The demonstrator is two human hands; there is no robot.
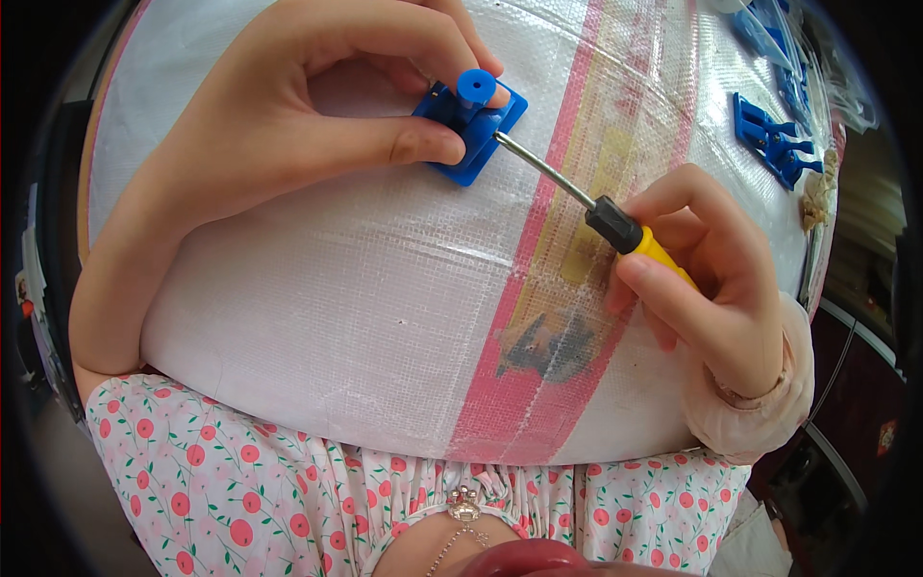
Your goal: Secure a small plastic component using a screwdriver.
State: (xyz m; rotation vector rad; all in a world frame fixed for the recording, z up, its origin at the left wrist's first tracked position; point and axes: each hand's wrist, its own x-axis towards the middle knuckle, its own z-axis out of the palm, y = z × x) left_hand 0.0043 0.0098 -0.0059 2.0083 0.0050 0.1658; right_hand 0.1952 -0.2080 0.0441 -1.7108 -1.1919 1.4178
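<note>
Between the thumb and fingers of my left hand (288, 115) is a small blue plastic part (469, 125). It has a flat square base and a short round post with a hole in its top. My right hand (707, 274) is closed around the yellow and black handle of a screwdriver (548, 171). The metal shaft slants up and left, and its tip meets the right side of the blue part. Whether a screw sits under the tip is too small to tell.
A white woven sheet (327, 317) with a pink and yellow band covers the table. Toward the right edge lies another blue plastic piece (774, 141) with several prongs. Beyond it are clear plastic bags (769, 38) with blue parts. A tan fibrous clump (819, 192) lies near the rim.
</note>
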